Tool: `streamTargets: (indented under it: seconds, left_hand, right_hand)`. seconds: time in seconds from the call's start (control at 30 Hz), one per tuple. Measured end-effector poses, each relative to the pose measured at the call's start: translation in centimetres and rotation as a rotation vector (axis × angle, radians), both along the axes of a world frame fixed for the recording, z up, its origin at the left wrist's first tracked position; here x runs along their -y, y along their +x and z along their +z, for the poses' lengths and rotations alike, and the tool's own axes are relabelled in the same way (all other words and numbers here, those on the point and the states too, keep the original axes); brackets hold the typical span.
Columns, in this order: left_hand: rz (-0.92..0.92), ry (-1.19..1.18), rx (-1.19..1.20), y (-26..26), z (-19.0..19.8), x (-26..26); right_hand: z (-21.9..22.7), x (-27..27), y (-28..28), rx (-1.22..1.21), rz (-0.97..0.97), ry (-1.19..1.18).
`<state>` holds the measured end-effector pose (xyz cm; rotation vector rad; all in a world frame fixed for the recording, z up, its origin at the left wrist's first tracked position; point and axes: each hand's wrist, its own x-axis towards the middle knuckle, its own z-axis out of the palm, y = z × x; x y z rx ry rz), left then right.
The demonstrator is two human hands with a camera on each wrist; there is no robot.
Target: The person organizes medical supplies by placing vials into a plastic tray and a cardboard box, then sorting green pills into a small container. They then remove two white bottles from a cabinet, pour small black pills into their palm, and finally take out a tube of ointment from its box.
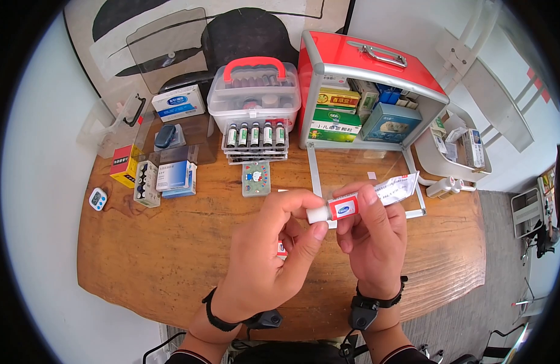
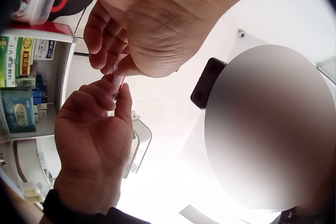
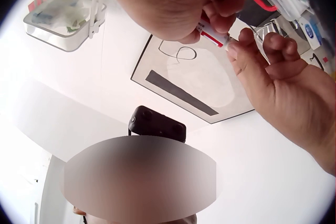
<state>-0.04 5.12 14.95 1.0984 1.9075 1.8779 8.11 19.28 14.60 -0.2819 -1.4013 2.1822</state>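
A white-and-red ointment tube is held sideways above the table, its flat crimped end pointing right. My right hand grips the tube's body, thumb on top. At the other end, my left hand pinches the white cap between thumb and index finger. The cap sits at the tube's neck. In the right wrist view the red stripe of the tube shows between both hands. Behind the left fingers a small red-and-white item on the table is mostly hidden.
A red-topped medicine cabinet stands open behind, its clear door lowered onto the table. Left of it are a clear box with a red handle, trays of small bottles, medicine boxes and a timer. A white bin is right.
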Motion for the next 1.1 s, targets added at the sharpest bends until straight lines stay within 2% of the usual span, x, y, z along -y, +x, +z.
streamTargets:
  seconds: [0.23,0.3,0.47,0.53,0.57,0.6,0.63,0.67,0.7,0.73,0.83,0.9,1.03,1.1]
  left_hand:
    - [0.05,-0.039,0.032,0.0,-0.2,0.1]
    - [0.09,0.056,0.028,-0.4,-1.0,0.3]
    - [0.094,0.068,0.062,-0.4,-0.5,0.3]
    - [0.06,0.117,0.087,-0.3,-0.4,0.2]
    - [-0.008,0.141,0.197,-0.1,-0.2,0.1]
    - [-0.078,0.166,0.307,0.0,-0.1,0.1]
    - [-0.082,0.168,0.309,-0.1,-0.2,0.1]
    - [-0.159,0.187,0.388,-0.4,-0.2,0.2]
    - [-0.237,0.206,0.466,-0.5,-0.3,0.2]
    - [-0.24,0.208,0.467,-0.7,-0.4,0.2]
    - [-0.279,0.236,0.542,-0.8,-0.3,0.1]
    - [-0.186,0.178,0.523,-0.6,0.1,-0.2]
    - [-0.179,0.149,0.509,-0.6,0.2,-0.1]
    - [-0.267,0.203,0.567,-0.8,-0.2,0.2]
  right_hand:
    - [0.3,0.3,0.1,0.012,0.014,-0.018]
    - [0.3,0.2,0.1,0.016,-0.013,-0.04]
    - [0.2,-0.6,0.1,0.007,-0.002,-0.138]
    - [0.0,-1.0,0.0,0.019,0.105,-0.342]
    - [-0.2,-1.3,-0.1,0.019,0.104,-0.34]
    - [-0.4,-1.6,-0.1,-0.02,0.22,-0.509]
    - [-0.6,-1.8,-0.2,-0.06,0.337,-0.677]
    - [-0.7,-2.1,-0.4,-0.06,0.333,-0.674]
    - [-0.8,-2.2,-0.6,-0.069,0.42,-0.763]
    - [-1.0,-2.3,-0.7,-0.079,0.509,-0.851]
    - [-1.2,-2.4,-0.8,-0.061,0.558,-0.922]
    - [-1.3,-2.5,-0.9,-0.076,0.58,-0.918]
    - [-1.3,-2.5,-0.9,-0.078,0.594,-0.91]
    - [-1.3,-2.4,-0.9,-0.066,0.583,-0.896]
